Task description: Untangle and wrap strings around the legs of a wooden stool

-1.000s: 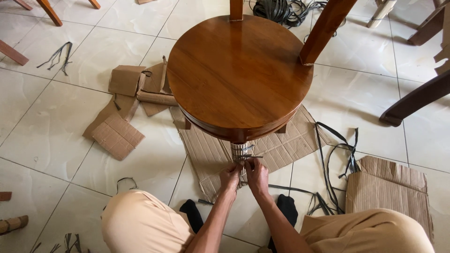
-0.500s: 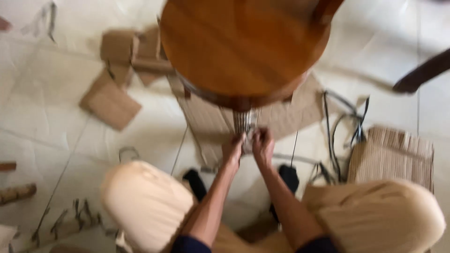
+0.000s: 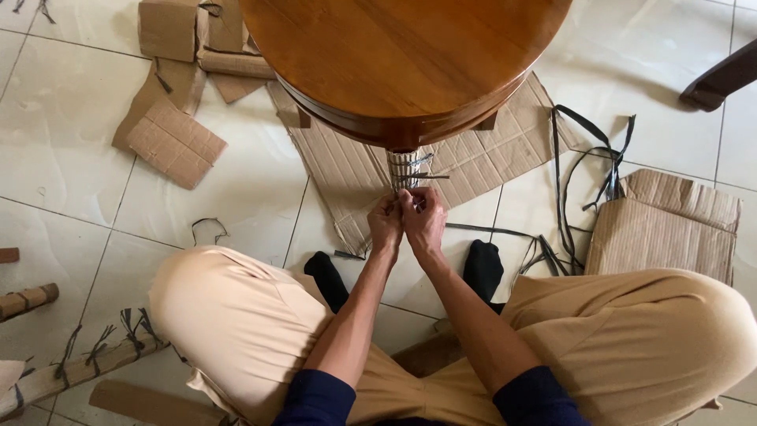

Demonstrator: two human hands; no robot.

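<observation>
Since the earlier frame the view has closed in; left hand and right hand both pinch wrapping on the stool leg: keep tension even.

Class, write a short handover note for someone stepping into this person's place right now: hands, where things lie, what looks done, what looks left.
Left hand and right hand: both pinched together at the lower end of the cardboard-wrapped wooden leg under the round brown wooden seat.
Flat corrugated cardboard sheet lies beneath; loose black plastic straps on the white tiled floor to the right.
Done: other cardboard pieces already lie loose.
Left: this leg is still wrapped.
</observation>
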